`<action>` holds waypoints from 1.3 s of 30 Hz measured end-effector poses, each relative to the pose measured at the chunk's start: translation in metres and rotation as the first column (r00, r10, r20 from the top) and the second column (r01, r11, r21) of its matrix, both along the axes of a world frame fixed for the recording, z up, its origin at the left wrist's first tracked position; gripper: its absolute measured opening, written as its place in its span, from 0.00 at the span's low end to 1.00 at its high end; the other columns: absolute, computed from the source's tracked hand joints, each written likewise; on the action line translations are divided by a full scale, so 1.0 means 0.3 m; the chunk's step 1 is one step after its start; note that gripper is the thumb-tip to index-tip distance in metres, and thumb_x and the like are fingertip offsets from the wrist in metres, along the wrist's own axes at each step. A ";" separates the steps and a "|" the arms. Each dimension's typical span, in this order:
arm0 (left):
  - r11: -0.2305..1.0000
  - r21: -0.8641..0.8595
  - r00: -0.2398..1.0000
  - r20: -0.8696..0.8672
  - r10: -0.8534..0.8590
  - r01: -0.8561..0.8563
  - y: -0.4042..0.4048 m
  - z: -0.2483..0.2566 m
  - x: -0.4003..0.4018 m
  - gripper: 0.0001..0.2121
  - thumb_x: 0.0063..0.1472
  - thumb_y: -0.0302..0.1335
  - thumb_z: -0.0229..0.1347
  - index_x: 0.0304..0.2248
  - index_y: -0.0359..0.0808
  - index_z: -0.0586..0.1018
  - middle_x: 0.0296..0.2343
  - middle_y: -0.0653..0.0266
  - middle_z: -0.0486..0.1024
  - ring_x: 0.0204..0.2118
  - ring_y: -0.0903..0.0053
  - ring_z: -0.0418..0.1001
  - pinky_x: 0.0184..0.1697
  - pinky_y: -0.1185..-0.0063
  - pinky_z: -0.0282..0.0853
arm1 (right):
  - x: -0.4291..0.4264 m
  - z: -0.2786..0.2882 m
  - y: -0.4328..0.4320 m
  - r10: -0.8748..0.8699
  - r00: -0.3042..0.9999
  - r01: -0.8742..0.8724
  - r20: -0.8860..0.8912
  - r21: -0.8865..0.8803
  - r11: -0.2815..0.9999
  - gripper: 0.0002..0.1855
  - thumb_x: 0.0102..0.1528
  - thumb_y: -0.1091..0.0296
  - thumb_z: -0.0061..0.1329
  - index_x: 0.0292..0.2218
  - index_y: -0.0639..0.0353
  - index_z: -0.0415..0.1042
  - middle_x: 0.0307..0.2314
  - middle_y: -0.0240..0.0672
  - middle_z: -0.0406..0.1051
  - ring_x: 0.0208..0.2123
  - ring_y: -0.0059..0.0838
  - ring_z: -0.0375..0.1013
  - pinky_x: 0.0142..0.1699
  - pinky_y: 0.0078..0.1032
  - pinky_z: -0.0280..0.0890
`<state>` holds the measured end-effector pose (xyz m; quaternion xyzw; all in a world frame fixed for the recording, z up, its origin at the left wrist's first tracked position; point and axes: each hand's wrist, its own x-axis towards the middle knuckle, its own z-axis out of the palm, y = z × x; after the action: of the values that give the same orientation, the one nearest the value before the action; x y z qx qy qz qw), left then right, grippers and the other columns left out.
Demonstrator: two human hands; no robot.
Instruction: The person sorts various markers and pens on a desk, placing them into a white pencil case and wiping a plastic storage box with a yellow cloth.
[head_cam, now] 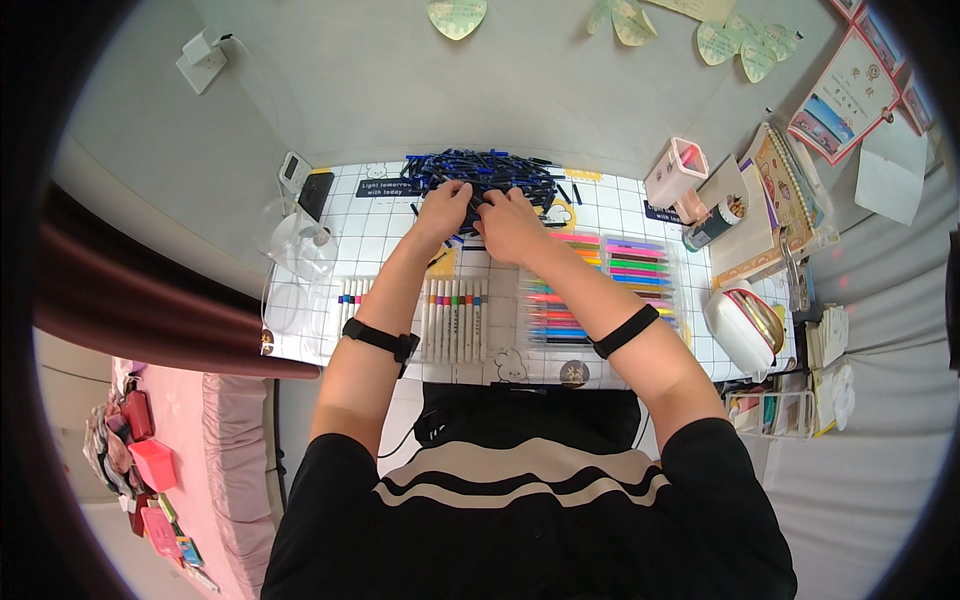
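Observation:
A heap of small dark blue and black tubes (480, 165), perhaps ink cartridges or pen caps, lies at the back of the table against the wall. Both my hands reach to its near edge. My left hand (444, 214) has its thumb and fingers close together at the heap. Beside it, my right hand (510, 225) is bent over the tubes with fingertips touching them. Whether either hand pinches a tube is hidden. Under my left forearm sits a clear case of white markers (455, 322). Clear trays of coloured pens (559, 319) lie partly beneath my right forearm.
Clear plastic cups (304, 244) and a dark phone-like slab (316, 193) are at the left. Along the right stand a pink-white pen holder (667, 176), a dark pencil tin (716, 223), notebooks (780, 184) and a white pouch (739, 326). A brown curtain (165, 300) hangs left.

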<state>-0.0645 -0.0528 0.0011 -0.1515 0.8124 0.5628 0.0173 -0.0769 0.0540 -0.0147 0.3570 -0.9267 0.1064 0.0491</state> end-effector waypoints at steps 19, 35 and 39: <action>0.964 0.236 0.943 -0.274 0.189 -0.125 0.031 0.048 0.037 0.17 0.46 0.29 0.43 0.35 0.26 0.62 0.28 0.61 0.63 0.30 0.82 0.59 0.33 0.86 0.55 | -0.013 0.004 -0.002 0.141 0.990 -0.131 -0.013 -0.457 0.880 0.11 0.37 0.71 0.41 0.25 0.68 0.63 0.29 0.43 0.59 0.30 0.38 0.58 0.36 0.26 0.54; 0.923 -0.074 0.727 -0.594 -0.345 0.378 0.314 0.155 0.026 0.12 0.49 0.22 0.38 0.36 0.30 0.59 0.22 0.64 0.64 0.20 0.85 0.63 0.24 0.89 0.59 | 0.152 0.161 0.382 -0.199 0.973 0.223 0.119 -0.712 0.666 0.09 0.39 0.83 0.32 0.27 0.64 0.55 0.21 0.46 0.63 0.25 0.43 0.62 0.27 0.29 0.57; 0.808 -0.267 0.628 -0.520 -0.579 0.525 0.409 0.130 0.030 0.09 0.49 0.21 0.38 0.32 0.30 0.61 0.18 0.63 0.66 0.19 0.85 0.64 0.21 0.88 0.59 | 0.257 0.129 0.521 -0.391 0.920 0.254 0.012 -0.777 0.575 0.10 0.40 0.80 0.36 0.29 0.63 0.56 0.19 0.45 0.62 0.23 0.43 0.62 0.26 0.29 0.56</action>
<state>-0.0556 0.0698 0.0400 0.2825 0.8088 0.5116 -0.0656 0.0001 0.2103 0.0240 0.1342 -0.8353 0.4484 0.2886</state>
